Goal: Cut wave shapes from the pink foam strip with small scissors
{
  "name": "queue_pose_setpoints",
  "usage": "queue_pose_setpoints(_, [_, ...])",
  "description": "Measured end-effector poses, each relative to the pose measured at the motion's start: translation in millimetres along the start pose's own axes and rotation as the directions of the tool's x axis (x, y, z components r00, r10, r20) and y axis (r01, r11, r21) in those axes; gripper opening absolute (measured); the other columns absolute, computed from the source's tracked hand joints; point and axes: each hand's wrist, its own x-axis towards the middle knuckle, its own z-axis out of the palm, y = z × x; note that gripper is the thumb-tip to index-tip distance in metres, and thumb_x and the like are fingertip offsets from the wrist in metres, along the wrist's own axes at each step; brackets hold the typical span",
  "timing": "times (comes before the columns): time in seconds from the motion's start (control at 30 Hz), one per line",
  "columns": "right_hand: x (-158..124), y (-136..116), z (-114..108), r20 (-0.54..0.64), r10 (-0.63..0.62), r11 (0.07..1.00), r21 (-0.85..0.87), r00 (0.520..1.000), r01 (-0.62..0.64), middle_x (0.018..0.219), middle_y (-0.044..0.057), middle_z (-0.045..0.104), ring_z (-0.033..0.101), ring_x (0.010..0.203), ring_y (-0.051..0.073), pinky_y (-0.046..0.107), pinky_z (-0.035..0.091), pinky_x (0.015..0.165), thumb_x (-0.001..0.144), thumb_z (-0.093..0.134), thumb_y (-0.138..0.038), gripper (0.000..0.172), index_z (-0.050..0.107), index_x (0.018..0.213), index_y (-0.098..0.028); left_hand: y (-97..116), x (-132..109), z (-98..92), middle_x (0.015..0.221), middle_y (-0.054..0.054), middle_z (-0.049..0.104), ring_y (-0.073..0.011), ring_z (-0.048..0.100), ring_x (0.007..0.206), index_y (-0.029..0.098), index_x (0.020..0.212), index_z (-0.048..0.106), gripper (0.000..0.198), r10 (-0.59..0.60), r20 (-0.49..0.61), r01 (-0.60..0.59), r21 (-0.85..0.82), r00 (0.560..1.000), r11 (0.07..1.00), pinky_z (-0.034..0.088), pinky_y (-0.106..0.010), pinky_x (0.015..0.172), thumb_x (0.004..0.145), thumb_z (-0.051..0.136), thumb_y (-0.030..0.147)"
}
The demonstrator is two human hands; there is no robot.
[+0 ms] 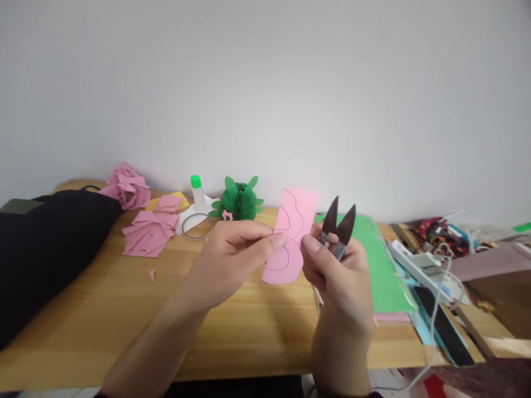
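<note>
A strip of pink paper (293,221) with drawn curved outlines is held up over the table. Its lower right edge is rounded and looks cut. My left hand (232,260) pinches the strip at its left edge between thumb and fingers. In my right hand (340,276) is a pair of scissors (345,228), blades apart and pointing up. The thumb of that hand also touches the paper's right edge. The scissors' handles are mostly hidden in the palm. Behind the left hand stands a green paper cactus (239,202) with a small pink piece on its front.
Pink paper scraps (150,233), a glue stick (197,192) and a ring (197,226) lie left of the cactus. A black bag (53,249) covers the table's left side. Green sheets (385,271), a phone (443,326), a power strip (418,271) and cables are on the right.
</note>
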Motion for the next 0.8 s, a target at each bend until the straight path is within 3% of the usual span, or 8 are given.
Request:
queue_pose_setpoints(0.2, [-2.1,-6.1,-4.1,0.046,-0.026,0.984,-0.173,0.999,0.034,0.054,-0.007,0.04,0.028,0.044,0.006,0.019,0.021,0.037,0.084,0.072,-0.025,0.01,0.066,0.077,-0.021,2.3,2.1,-1.1,0.058,0.004,0.06,-0.0066,0.053,0.054,0.019,0.063,0.067,0.016,-0.129,0.008,0.129,-0.164,0.992,0.978,0.042,-0.015,0.051,0.078,0.063,0.014])
queue_pose_setpoints(0.4, [3.2,-12.6,-3.4,0.12,-0.122,0.928,-0.337,0.985,0.156,0.051,-0.008,0.038,0.034,0.046,0.008,0.021,0.03,0.043,0.078,0.073,-0.014,0.013,0.064,0.072,-0.021,-1.6,4.6,-7.9,0.056,0.005,0.062,-0.0066,0.055,0.05,0.017,0.067,0.067,0.007,-0.284,0.027,0.28,-0.285,0.958,0.917,0.044,-0.015,0.049,0.072,0.072,0.016])
queue_pose_setpoints(0.5, [6.6,-9.9,-0.2,0.043,-0.165,0.917,-0.362,0.985,0.169,0.054,-0.009,0.038,0.033,0.047,0.007,0.02,0.029,0.042,0.075,0.074,-0.011,0.015,0.065,0.079,-0.023,-4.8,7.2,-7.7,0.061,0.002,0.067,-0.0098,0.061,0.054,0.016,0.075,0.069,0.003,-0.281,0.083,0.293,-0.298,0.956,0.909,0.046,-0.019,0.052,0.075,0.07,0.019])
queue_pose_setpoints(0.6, [7.3,-3.0,4.3,-0.106,-0.238,0.917,-0.352,0.965,0.188,0.056,-0.01,0.038,0.033,0.047,0.007,0.019,0.028,0.042,0.074,0.074,-0.009,0.026,0.063,0.092,-0.025,-8.4,9.7,-4.9,0.063,0.002,0.069,-0.0099,0.063,0.054,0.017,0.079,0.07,0.003,-0.25,0.041,0.25,-0.322,0.967,0.913,0.046,-0.019,0.053,0.079,0.069,0.02])
queue_pose_setpoints(0.7, [4.8,4.4,5.7,-0.202,-0.306,0.927,-0.285,0.93,0.243,0.058,-0.009,0.039,0.034,0.048,0.007,0.019,0.029,0.042,0.078,0.075,-0.017,0.021,0.06,0.09,-0.024,-10.7,11.8,-3.1,0.058,0.003,0.066,-0.0081,0.06,0.052,0.017,0.073,0.067,0.006,-0.261,-0.044,0.227,-0.368,0.964,0.902,0.045,-0.019,0.054,0.078,0.07,0.02])
queue_pose_setpoints(0.8, [1.7,8.6,2.6,-0.115,-0.231,0.971,-0.091,0.966,0.222,0.058,-0.008,0.036,0.026,0.044,0.006,0.018,0.022,0.038,0.09,0.064,-0.037,0.017,0.059,0.088,-0.021,-11.8,12.9,-3.6,0.059,0.003,0.067,-0.0069,0.058,0.052,0.016,0.071,0.066,0.009,-0.295,-0.09,0.23,-0.433,0.951,0.872,0.044,-0.017,0.052,0.077,0.072,0.02])
